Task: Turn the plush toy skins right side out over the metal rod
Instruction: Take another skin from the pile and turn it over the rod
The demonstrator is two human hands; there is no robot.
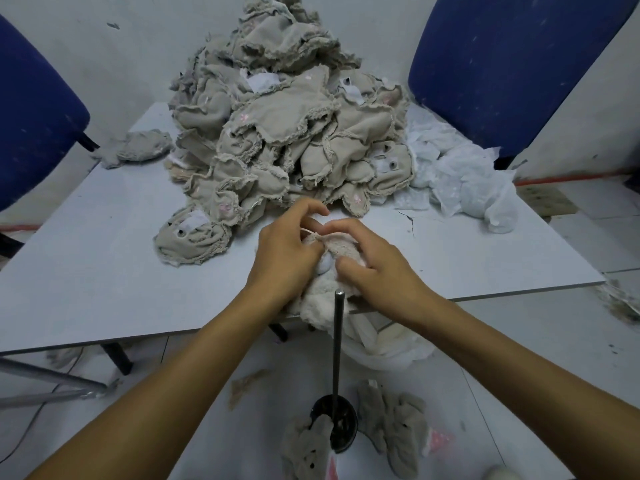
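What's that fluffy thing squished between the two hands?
In the head view, a cream plush toy skin lies between the left hand and right hand, at the table edge.

Single head-worn wide view looks forward and down, close over table [104,237]

The cream plush skin [325,299] I'm working on is bunched at my table's near edge, seemingly fleece-side out. My upright metal rod [337,355] stands bare on its round base. A heap of beige inside-out skins [291,133] lies behind
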